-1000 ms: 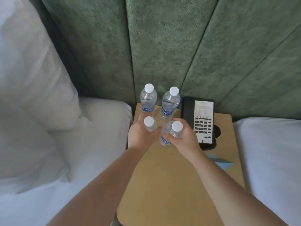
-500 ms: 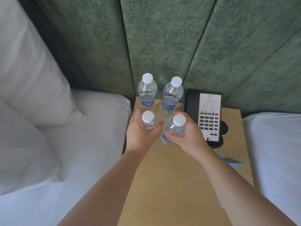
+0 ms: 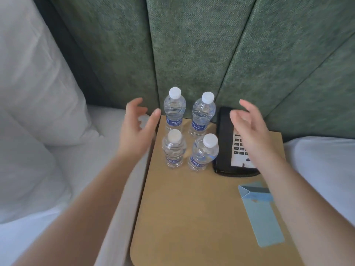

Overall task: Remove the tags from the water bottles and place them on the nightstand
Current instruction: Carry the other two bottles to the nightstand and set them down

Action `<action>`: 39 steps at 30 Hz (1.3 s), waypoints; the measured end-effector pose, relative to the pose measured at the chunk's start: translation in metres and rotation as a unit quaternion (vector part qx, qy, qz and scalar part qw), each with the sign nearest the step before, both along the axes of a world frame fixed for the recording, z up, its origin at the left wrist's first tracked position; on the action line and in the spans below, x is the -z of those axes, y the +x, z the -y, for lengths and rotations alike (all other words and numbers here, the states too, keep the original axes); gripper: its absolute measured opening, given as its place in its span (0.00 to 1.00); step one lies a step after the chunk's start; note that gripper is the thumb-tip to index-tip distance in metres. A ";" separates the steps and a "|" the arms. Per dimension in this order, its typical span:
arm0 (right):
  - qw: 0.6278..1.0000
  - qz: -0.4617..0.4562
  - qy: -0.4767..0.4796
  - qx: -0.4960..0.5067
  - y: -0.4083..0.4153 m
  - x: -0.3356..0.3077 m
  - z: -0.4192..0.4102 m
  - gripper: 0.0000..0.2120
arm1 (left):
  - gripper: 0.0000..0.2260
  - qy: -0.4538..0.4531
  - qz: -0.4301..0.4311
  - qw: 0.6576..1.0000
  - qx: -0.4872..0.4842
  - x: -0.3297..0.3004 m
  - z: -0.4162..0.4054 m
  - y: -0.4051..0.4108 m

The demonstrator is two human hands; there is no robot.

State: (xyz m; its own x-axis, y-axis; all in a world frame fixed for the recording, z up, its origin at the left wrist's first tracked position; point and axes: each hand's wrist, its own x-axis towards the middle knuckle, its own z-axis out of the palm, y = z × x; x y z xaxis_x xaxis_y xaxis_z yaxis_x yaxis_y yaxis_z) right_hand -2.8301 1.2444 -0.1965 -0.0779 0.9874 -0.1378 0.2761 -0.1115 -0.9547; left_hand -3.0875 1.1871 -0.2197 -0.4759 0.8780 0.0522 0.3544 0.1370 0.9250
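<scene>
Both hands have let go of the 2 front bottles since the earlier frame and now hang spread to either side

Left to right: left hand (image 3: 135, 129) sits over the bed edge beside the nightstand (image 3: 184, 208), fingers apart and holding nothing; 4 water bottles stand upright in a 2-by-2 block at the nightstand's back-left, namely back-left bottle (image 3: 174, 110), front-left bottle (image 3: 174, 150), back-right bottle (image 3: 202, 116) and front-right bottle (image 3: 203, 153), which leans slightly; right hand (image 3: 249, 129) hovers above 1 black phone (image 3: 223, 143), fingers also splayed and empty, with 1 pale blue card (image 3: 261, 214) lying nearer the front. No tag shows on any neck, so the placing looks finished, and the task seems about done
</scene>
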 end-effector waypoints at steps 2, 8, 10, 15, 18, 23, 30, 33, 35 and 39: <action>0.997 0.082 -0.001 -0.002 -0.007 0.001 -0.024 0.38 | 0.31 -0.085 -0.043 0.995 0.003 -0.002 -0.033 -0.012; 0.965 0.246 -0.025 -0.085 -0.043 0.027 -0.065 0.43 | 0.45 -0.220 -0.051 0.971 0.077 0.020 -0.093 0.000; 0.969 0.231 -0.028 -0.079 -0.048 0.037 -0.070 0.39 | 0.44 -0.216 -0.040 0.973 0.071 0.026 -0.102 0.004; 0.981 0.176 -0.029 -0.077 -0.046 0.048 -0.078 0.33 | 0.24 -0.174 0.007 0.983 0.054 0.042 -0.114 0.005; 0.979 0.171 -0.010 -0.108 -0.038 0.046 -0.083 0.31 | 0.21 -0.149 0.021 0.985 0.084 0.045 -0.119 0.002; 0.968 0.193 -0.015 -0.158 -0.030 0.040 -0.102 0.31 | 0.27 -0.151 0.077 0.974 0.151 0.041 -0.127 0.000; 0.967 0.216 -0.015 -0.135 -0.030 0.042 -0.116 0.30 | 0.39 -0.153 0.101 0.969 0.163 0.038 -0.128 -0.001; 0.967 0.217 -0.019 -0.130 -0.030 0.037 -0.111 0.31 | 0.36 -0.165 0.095 0.966 0.172 0.041 -0.130 0.001; 0.973 0.204 -0.028 -0.108 -0.029 0.030 -0.100 0.35 | 0.39 -0.170 0.068 0.966 0.183 0.036 -0.126 0.003; 0.994 0.073 -0.025 -0.076 -0.013 0.008 -0.044 0.38 | 0.46 -0.131 0.121 0.966 0.190 0.005 -0.070 -0.013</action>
